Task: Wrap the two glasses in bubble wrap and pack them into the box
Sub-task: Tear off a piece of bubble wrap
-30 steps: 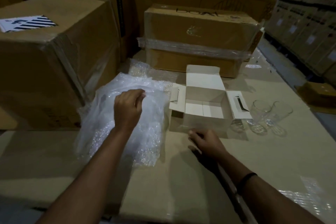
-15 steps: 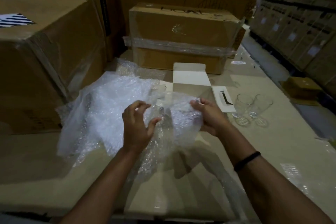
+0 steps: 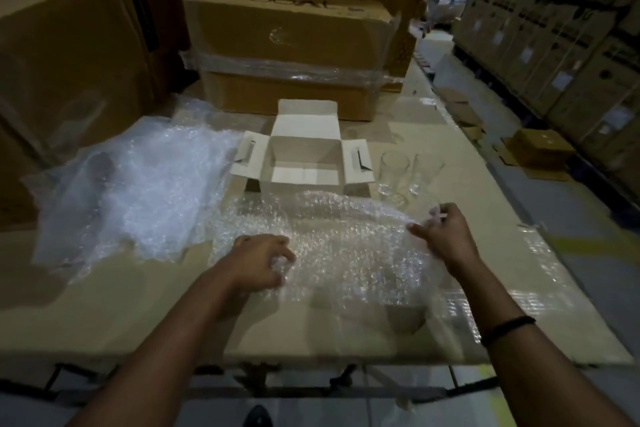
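Two hands are holding a sheet of bubble wrap flat.
The left hand is pinching its left edge with curled fingers. The open box is sitting beyond, between the hands. The right hand is pinching the right edge. The glasses are standing just beyond it. The carton print is too blurred to read.

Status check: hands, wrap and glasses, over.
Left hand and right hand both grip the bubble wrap sheet, spread before the open box. Two glasses stand bare, right of the box. Spare wrap pile lies left, out of the way.

White box, clear glasses, brown cartons, black wristband.
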The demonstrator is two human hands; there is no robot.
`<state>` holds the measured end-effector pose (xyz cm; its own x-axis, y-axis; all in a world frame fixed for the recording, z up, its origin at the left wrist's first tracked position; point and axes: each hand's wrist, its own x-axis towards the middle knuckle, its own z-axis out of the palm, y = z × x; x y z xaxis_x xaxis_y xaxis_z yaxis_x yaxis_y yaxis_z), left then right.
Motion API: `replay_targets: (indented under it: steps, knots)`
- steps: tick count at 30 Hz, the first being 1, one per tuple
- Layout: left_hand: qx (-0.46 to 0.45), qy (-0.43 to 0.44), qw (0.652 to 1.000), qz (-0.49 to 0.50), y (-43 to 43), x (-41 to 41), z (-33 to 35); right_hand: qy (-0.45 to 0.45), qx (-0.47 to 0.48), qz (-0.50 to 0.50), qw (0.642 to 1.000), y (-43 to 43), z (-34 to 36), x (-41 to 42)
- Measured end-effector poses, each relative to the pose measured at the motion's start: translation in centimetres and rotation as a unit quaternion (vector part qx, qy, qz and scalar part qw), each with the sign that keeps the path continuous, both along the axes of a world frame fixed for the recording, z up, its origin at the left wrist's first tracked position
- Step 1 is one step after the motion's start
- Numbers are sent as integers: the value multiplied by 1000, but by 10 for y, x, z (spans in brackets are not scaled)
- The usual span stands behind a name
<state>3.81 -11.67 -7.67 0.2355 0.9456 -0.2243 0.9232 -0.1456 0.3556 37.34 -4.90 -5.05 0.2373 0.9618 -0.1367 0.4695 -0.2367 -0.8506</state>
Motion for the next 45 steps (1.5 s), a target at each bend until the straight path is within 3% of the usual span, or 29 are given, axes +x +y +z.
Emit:
replay_targets:
  steps: [4, 7, 10, 12, 14, 17, 21, 25, 29, 32, 34, 35, 37, 39, 42, 45]
  knots:
    - [6, -86, 994, 70, -17, 2, -4, -156, 39, 29, 987, 5, -8, 11]
    - [88, -159, 973, 140, -31, 0, -11, -300, 128, 41, 944, -2, -8, 11]
    - [198, -35, 957, 210, -43, 1, -20, -392, 171, 111, 897, -19, -12, -4]
    - [184, 39, 930, 315, -50, 2, -21, -420, 74, 233, 874, -29, -25, -19]
    - [111, 97, 924, 353, -55, 2, -25, -435, -38, 318, 841, -33, -41, -28]
    - [80, 108, 937, 323, -57, -5, -31, -463, -60, 330, 821, -25, -51, -28]
    - [141, 73, 933, 323, -61, -8, -33, -510, -29, 260, 819, -17, -33, -36]
    - [145, 95, 869, 464, -70, -13, -27, -448, 21, 309, 838, -32, -35, -66]
    - [128, 80, 875, 460, -70, -20, -25, -411, -25, 358, 838, -43, -60, -75]
    - [176, -105, 865, 458, -58, -23, -23, -422, -4, 333, 843, -38, -48, -83]
    - [234, -254, 853, 391, -52, -19, -17, -359, 63, 268, 892, -34, -29, -98]
    - [265, -279, 856, 346, -51, -15, -13, -282, 88, 228, 928, -32, -18, -108]
    - [312, -279, 872, 253, -52, -5, -5, -87, 71, 183, 977, -30, 6, -131]
    - [325, -272, 890, 170, -54, 6, -1, 46, -7, 201, 979, -28, 26, -153]
    - [278, -267, 918, 93, -59, 17, -4, 47, -60, 249, 966, -21, 43, -179]
    - [288, -285, 913, 43, -63, 18, -8, 19, -66, 220, 973, -10, 42, -185]
